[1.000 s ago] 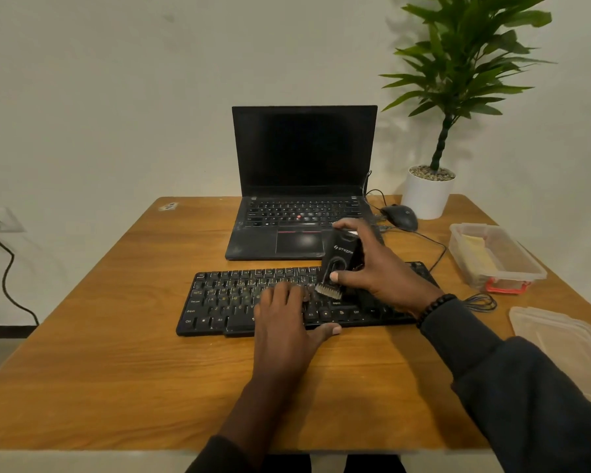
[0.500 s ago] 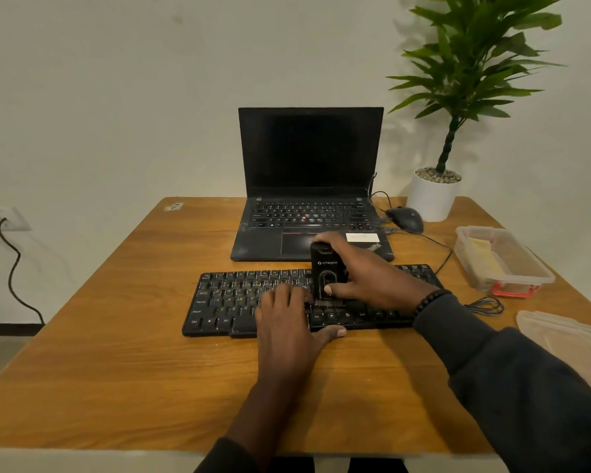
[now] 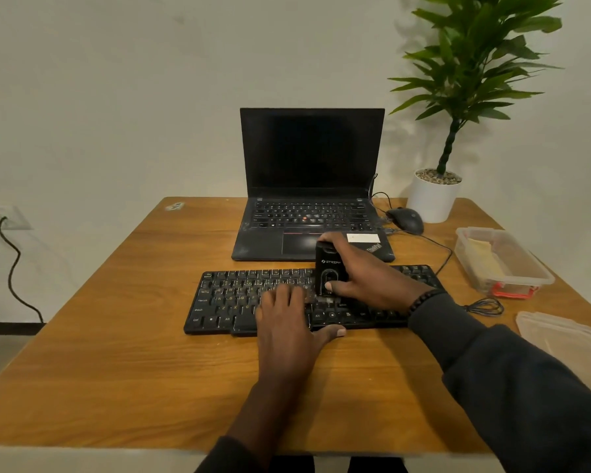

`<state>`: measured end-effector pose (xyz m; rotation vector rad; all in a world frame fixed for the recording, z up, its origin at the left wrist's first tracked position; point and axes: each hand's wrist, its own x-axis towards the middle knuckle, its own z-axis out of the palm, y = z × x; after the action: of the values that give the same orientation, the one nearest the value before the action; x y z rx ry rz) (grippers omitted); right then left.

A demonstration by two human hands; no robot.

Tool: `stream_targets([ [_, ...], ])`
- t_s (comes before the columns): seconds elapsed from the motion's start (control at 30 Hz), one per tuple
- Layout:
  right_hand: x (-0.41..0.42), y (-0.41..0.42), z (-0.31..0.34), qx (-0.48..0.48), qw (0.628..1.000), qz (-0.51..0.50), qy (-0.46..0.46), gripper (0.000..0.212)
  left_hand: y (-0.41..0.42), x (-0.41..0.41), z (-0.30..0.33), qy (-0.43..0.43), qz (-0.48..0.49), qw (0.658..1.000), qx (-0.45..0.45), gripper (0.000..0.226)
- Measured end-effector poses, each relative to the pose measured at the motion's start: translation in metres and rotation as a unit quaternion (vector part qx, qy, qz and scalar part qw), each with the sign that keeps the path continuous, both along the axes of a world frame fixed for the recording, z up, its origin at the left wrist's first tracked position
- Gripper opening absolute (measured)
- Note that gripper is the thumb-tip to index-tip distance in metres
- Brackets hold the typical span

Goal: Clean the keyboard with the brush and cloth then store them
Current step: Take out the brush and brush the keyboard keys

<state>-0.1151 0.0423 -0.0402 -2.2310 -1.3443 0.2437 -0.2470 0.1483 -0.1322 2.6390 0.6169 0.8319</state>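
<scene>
Gripping STRIFF brush: right hand | left hand flat on keyboard | laptop: ThinkPad

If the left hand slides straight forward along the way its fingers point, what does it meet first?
Probably the far rows of the black external keyboard, where the left hand rests flat; beyond that, the open black laptop. Depth is uncertain.
</scene>
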Motion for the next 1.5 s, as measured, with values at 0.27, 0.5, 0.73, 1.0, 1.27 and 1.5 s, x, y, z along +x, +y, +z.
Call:
stream_targets([
  [0.27,0.003,0.009,0.002,0.06,0.998,-0.016,0.024,0.068,0.0,-0.001,0.002,0.013,-0.002,1.0,-0.005,0.074],
  [0.5,0.002,0.007,-0.005,0.046,0.998,-0.027,0.032,0.066,0.0,0.0,0.001,0.012,0.0,1.0,-0.006,0.075],
  [0.73,0.003,0.001,-0.003,0.061,0.987,-0.026,0.148,0.066,0.0,0.0,0.0,0.005,0.004,1.0,-0.004,0.074],
  [1.0,0.0,0.016,-0.002,0.047,0.998,-0.027,-0.016,0.067,0.0,-0.001,0.004,0.029,-0.005,0.999,-0.022,0.074],
  [1.27,-0.005,0.012,-0.007,0.054,0.995,-0.031,0.073,0.067,0.0,-0.001,0.001,0.011,-0.005,1.0,-0.01,0.072],
  [1.5,-0.008,0.007,-0.016,0.327,0.798,-0.199,0.465,0.05,0.0,-0.002,0.003,0.022,-0.005,1.0,-0.02,0.072],
])
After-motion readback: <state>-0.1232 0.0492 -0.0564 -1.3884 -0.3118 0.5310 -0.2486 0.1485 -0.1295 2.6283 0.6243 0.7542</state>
